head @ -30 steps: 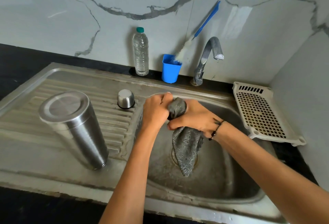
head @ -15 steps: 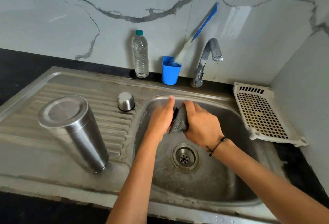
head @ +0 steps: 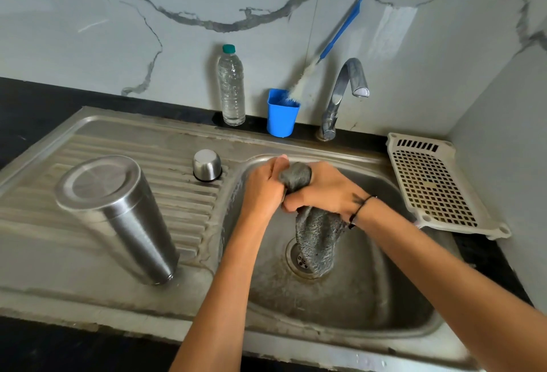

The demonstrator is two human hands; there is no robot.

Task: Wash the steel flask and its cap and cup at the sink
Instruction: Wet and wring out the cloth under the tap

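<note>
Steel fills most of what we see from the head camera: a stainless sink (head: 370, 306) with a ribbed draining board (head: 183, 203) on its left side. Over the basin, our two hands meet and clench around a grey cloth (head: 315, 235). Our left hand (head: 265, 191) curls its fingers round the upper end of the cloth, and our right hand (head: 327, 191), with a dark thread band at the wrist, grasps the same bunched part from the other side. The loose end of the cloth hangs down from our fists over the drain (head: 299, 259).

None of the steel pieces is in our hands. The steel flask (head: 124, 217) stands mouth down on the draining board, well to the left of our hands, its flat base facing up. A small steel cup (head: 207, 164) sits upside down farther back on the board, near the basin's edge and just left of our left hand. We cannot make out a separate cap.

Along the marble wall behind stand a clear water bottle (head: 231, 87) with a green lid, a blue holder (head: 281, 112) with a blue-handled brush (head: 340, 31) leaning in it, and the tap (head: 343, 96). A white plastic tray (head: 435, 188) rests at the sink's right edge.
</note>
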